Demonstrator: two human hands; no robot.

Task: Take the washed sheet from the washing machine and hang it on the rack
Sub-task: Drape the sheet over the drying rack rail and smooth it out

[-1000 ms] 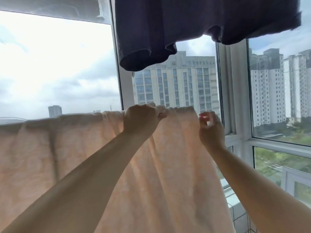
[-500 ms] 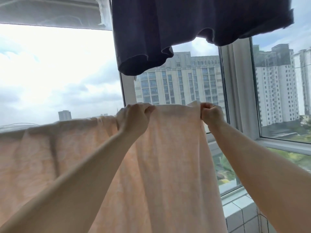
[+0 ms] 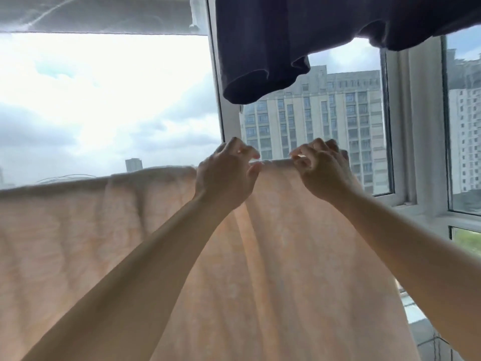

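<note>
- The left hand [image 3: 226,178] is raised to the top edge of the sheet [image 3: 273,256], fingers curled, thumb and fingertips closing on the fold where the cloth bends over its support.
- The right hand [image 3: 321,169] is just beside it, also curled, pinching the same top edge; only a short span of fold shows between the two hands.
- The sheet, pale peach and lit from behind, is already out of the machine and draped: its top edge runs from the far left across to the hands, and the cloth hangs down below both forearms.
- The rack bar itself is hidden under the fold, so I cannot tell how much cloth hangs on the far side.
- By my reading, the step in hand is spreading and straightening the right end of the sheet along the rack; the task looks nearly done.
- The next move probably calls for drawing the bunched pleats under the hands out toward the right, keeping the fold seated on the bar so that the damp cloth does not slide off.
- Above hangs a dark garment [image 3: 299,35], apart from the sheet; behind is the window frame [image 3: 413,126], with tower blocks beyond.
</note>
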